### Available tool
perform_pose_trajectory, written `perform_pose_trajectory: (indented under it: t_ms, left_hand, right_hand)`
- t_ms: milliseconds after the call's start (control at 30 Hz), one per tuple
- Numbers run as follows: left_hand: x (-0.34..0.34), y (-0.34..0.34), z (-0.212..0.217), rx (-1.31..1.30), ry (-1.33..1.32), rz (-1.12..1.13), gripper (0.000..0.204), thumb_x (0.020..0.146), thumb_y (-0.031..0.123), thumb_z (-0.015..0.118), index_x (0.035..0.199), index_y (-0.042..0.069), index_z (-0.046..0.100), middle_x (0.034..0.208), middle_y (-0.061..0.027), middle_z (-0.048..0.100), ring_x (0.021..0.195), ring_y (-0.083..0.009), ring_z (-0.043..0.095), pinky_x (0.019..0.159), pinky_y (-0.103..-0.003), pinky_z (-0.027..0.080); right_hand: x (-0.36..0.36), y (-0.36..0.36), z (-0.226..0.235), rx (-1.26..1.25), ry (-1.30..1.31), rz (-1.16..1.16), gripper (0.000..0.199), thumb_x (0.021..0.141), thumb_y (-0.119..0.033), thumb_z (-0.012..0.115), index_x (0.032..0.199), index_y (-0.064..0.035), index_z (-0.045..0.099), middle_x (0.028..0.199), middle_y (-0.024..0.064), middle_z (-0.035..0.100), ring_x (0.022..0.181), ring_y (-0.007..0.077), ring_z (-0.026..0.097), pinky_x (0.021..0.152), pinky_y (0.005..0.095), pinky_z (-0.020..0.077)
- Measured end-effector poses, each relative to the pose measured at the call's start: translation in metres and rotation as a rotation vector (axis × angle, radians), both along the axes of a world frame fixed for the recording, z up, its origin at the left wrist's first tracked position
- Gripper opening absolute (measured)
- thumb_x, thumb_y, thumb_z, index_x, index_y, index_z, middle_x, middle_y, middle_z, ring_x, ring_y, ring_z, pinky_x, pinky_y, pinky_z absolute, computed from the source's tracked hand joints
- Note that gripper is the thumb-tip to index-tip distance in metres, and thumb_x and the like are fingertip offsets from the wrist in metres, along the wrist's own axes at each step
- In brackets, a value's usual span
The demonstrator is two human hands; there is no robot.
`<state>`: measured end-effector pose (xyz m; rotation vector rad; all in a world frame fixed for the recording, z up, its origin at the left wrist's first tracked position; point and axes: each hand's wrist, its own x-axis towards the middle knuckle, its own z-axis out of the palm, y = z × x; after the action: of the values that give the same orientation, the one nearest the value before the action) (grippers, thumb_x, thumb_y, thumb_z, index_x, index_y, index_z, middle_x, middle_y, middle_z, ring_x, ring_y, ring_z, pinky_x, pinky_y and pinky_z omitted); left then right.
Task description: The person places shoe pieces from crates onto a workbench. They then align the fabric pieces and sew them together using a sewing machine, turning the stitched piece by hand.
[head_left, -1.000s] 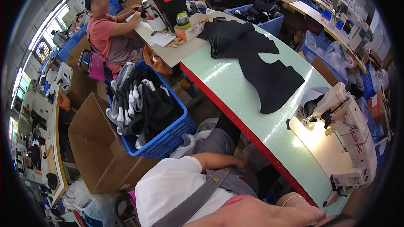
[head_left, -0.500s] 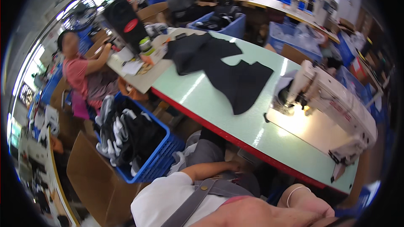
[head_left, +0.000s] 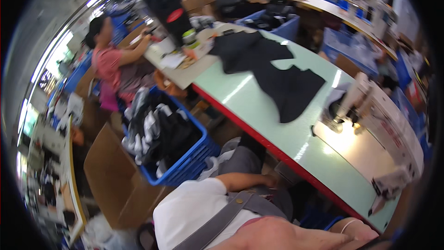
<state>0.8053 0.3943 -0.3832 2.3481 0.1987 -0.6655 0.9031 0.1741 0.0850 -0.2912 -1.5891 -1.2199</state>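
Observation:
My left hand [head_left: 270, 181] rests low over my lap, below the table's red front edge, its fingers lost in shadow and blur. At the lower right, my right hand [head_left: 364, 231] is beside my body past a white wristband, with its fingers hidden. Both hands are apart from the black cut fabric pieces [head_left: 287, 90] that lie flat and overlapping on the pale green table [head_left: 245, 107]. A white sewing machine [head_left: 391, 122] stands on the table's right part, its lamp lighting the plate under the needle area.
On my left stands a blue basket [head_left: 187, 159] heaped with black and white garments, next to an open cardboard box [head_left: 108, 171]. A co-worker in pink [head_left: 108, 60] sits at the far left. Blue bins [head_left: 289, 28] stand behind the table. A black speaker-like box [head_left: 169, 11] rises at its far end.
The whole view has shifted, so the table, basket and co-worker appear farther right and mostly higher. My hands stay low, and the fabric lies as before.

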Motion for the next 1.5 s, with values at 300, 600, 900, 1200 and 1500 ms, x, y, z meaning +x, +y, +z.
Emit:
perform_pose_trajectory:
  t_ms: [300, 600, 900, 1200, 1500]
  left_hand:
    - [0.003, -0.005, -0.059, 0.016, -0.052, -0.042, 0.032, 0.075, 0.022, 0.053, 0.09, 0.0, 0.07, 0.091, -0.0206, 0.068, 0.085, -0.0349, 0.065, 0.077, -0.044, 0.049]
    - [0.007, -0.009, -0.05, -0.027, -0.009, -0.105, 0.032, 0.075, 0.023, 0.054, 0.092, 0.001, 0.07, 0.092, -0.0207, 0.067, 0.087, -0.0359, 0.065, 0.077, -0.045, 0.049]
    - [0.007, -0.003, -0.03, 0.009, -0.056, -0.121, 0.033, 0.075, 0.025, 0.053, 0.092, 0.002, 0.07, 0.093, -0.0199, 0.068, 0.089, -0.0363, 0.065, 0.078, -0.044, 0.049]
    - [0.001, -0.001, -0.004, -0.007, -0.039, -0.079, 0.032, 0.074, 0.025, 0.053, 0.087, 0.002, 0.071, 0.088, -0.02, 0.068, 0.086, -0.0359, 0.065, 0.076, -0.045, 0.049]
    - [0.006, 0.001, -0.01, -0.1, -0.12, -0.048, 0.04, 0.074, 0.034, 0.062, 0.087, -0.003, 0.069, 0.088, -0.0228, 0.067, 0.082, -0.0355, 0.066, 0.072, -0.043, 0.051]
  right_hand:
    - [-0.017, 0.045, 0.011, -0.228, 0.164, 0.289, 0.013, 0.083, -0.007, 0.063, 0.08, -0.0072, 0.051, 0.075, -0.0039, 0.049, 0.06, 0.0044, 0.052, 0.052, 0.0197, 0.0423]
    - [-0.03, 0.053, 0.008, -0.072, 0.177, 0.208, 0.013, 0.086, -0.004, 0.057, 0.092, -0.0059, 0.045, 0.087, -0.0027, 0.044, 0.065, 0.0066, 0.05, 0.053, 0.0215, 0.0421]
    - [0.015, 0.014, -0.042, -0.086, -0.25, 0.66, 0.016, 0.086, -0.001, 0.056, 0.1, -0.0056, 0.052, 0.094, -0.0034, 0.048, 0.065, 0.0061, 0.049, 0.055, 0.021, 0.0409]
    - [-0.021, 0.06, -0.01, 0.138, 0.098, -0.03, 0.012, 0.09, -0.007, 0.054, 0.102, -0.008, 0.055, 0.095, -0.0027, 0.051, 0.065, 0.0084, 0.05, 0.058, 0.0225, 0.0418]
    - [-0.015, 0.021, -0.204, -0.871, 0.453, -0.402, 0.013, 0.088, -0.005, 0.053, 0.099, 0.0011, 0.057, 0.089, 0.0181, 0.064, 0.078, 0.0295, 0.062, 0.071, 0.0387, 0.0503]
